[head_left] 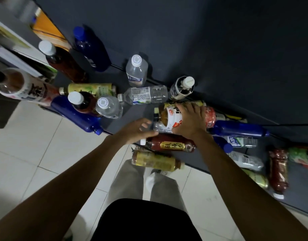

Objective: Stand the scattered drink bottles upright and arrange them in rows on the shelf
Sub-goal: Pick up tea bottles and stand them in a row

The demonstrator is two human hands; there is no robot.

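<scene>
A dark grey shelf (118,79) runs diagonally from the upper left of the frame down to the lower right, backed by a dark wall, with pale floor tiles (36,145) filling the lower left. Seen from above, a person's two bare arms reach in from the bottom edge toward the middle of the shelf. Roughly a third of the bottles stand upright, all in the upper left and centre: a blue bottle (90,49), a dark tea bottle with a white cap (62,61), a clear water bottle (136,70), a small white-capped bottle (182,88), and a close pair nearer the shelf's front edge, one dark (83,101) and one clear (108,106). They form a loose cluster, not yet tidy rows. Many more lie on their sides: a green-labelled bottle (94,89), a clear one (144,94), a blue one (75,115) at the front edge, and a jumbled heap (245,153) stretching to the lower right. At centre frame, the right hand (189,119) wraps over a lying bottle with a white and orange label (168,115), fingers curled round its body. The left hand (137,131) reaches toward a clear bottle (158,126) just beneath, fingers loosely spread; whether it touches is unclear. Judging by the heap, most of the work remains.
</scene>
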